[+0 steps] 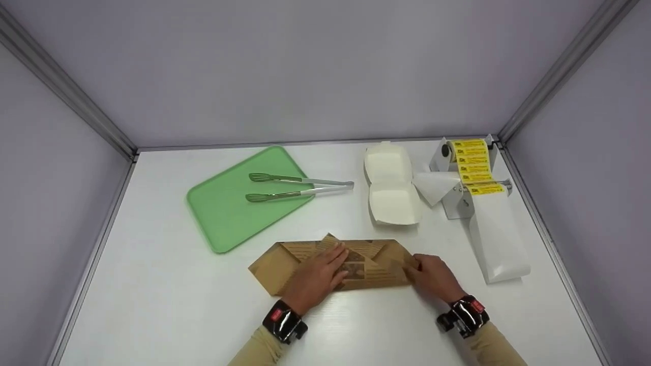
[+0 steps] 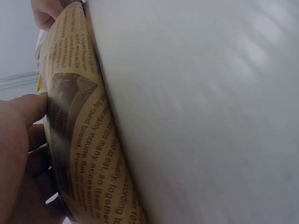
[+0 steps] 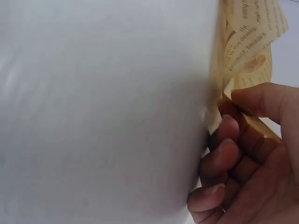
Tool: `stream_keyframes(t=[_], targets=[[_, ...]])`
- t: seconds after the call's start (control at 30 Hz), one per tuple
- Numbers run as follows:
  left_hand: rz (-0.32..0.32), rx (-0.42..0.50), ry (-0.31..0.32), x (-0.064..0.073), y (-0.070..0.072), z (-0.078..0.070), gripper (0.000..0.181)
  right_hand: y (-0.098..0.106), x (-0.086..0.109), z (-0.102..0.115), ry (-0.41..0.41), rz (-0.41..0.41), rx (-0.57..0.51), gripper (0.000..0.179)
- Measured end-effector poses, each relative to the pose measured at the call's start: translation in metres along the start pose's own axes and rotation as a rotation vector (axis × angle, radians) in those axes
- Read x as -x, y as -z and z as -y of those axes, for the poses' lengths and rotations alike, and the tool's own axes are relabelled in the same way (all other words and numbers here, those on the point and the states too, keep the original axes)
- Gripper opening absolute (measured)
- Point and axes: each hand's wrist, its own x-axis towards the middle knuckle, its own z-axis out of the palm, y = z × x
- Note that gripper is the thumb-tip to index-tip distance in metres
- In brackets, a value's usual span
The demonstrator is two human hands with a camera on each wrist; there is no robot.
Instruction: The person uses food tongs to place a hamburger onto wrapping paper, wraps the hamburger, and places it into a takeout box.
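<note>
Head view: your paper wrap [image 1: 367, 269] lies before you on the table [image 1: 152, 305], a long folded strip.
You've got your left hand [image 1: 315, 279] reaching across its middle, fingers extended, while your right hand [image 1: 435, 274], well apart, pinches the right end, knuckles curled low; the long sides look folded in, but the left end spreads to a point, so the ends seem left to finish; beyond, the clamshell box [image 1: 391, 201] lies lid back, near the tongs [image 1: 325, 190] resting partly on the green tray [image 1: 229, 213].
</note>
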Motion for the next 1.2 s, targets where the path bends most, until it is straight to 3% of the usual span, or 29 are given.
stream_keyframes(t=[0.3, 0.5, 0.87, 1.2], targets=[[-0.019, -0.027, -0.003, 0.0, 0.001, -0.001, 0.053, 0.004, 0.004, -0.003, -0.004, 0.007, -0.143, 0.035], [-0.032, -0.037, -0.009, -0.001, 0.001, -0.002, 0.053, 0.006, 0.006, 0.003, 0.025, -0.041, -0.216, 0.032], [-0.039, -0.024, -0.022, -0.001, -0.001, -0.003, 0.052, 0.012, 0.006, 0.028, 0.198, -0.162, -0.189, 0.037], [0.007, -0.057, -0.009, -0.001, -0.002, -0.007, 0.053, 0.017, 0.004, 0.064, 0.22, -0.147, -0.115, 0.039]])
